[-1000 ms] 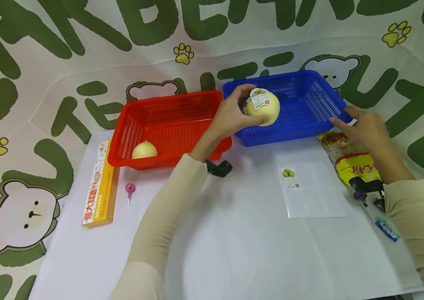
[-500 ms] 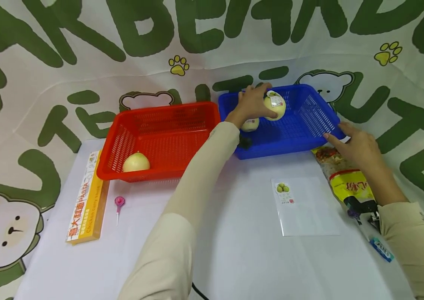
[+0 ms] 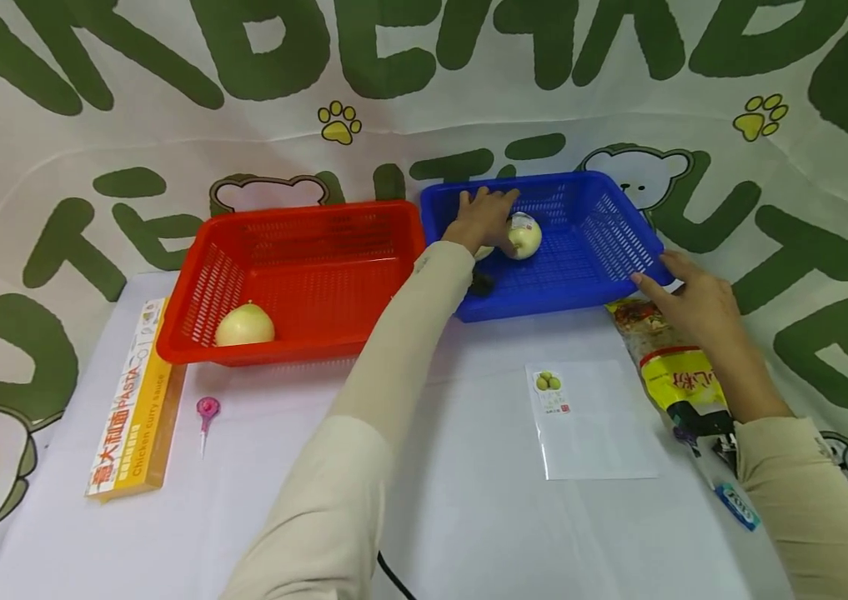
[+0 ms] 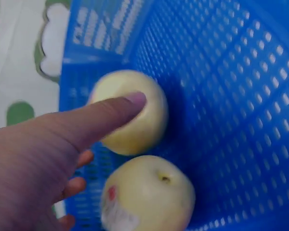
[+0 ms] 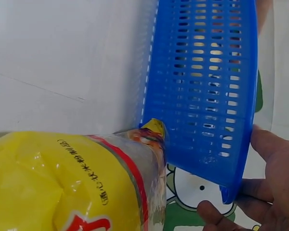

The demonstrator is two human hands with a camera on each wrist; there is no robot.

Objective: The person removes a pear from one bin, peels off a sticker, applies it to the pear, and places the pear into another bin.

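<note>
Two baskets on white table (image 3: 469, 500) | bear-print backdrop (image 3: 93, 125) | left fingers (image 4: 130, 102) straight on pear (image 4: 130, 113) | right fingers (image 3: 652, 283) grip blue basket (image 3: 619, 275)

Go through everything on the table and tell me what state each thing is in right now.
Blue basket: upright, holds two pears.
Labelled pear: resting in the blue basket.
Second pear: left hand's thumb touching it.
Left hand: open, inside the blue basket.
Right hand: grips the blue basket's corner.
Red basket: upright, holds one onion.
Pasta box: lying flat, closed.
Yellow bag: lying flat.
</note>
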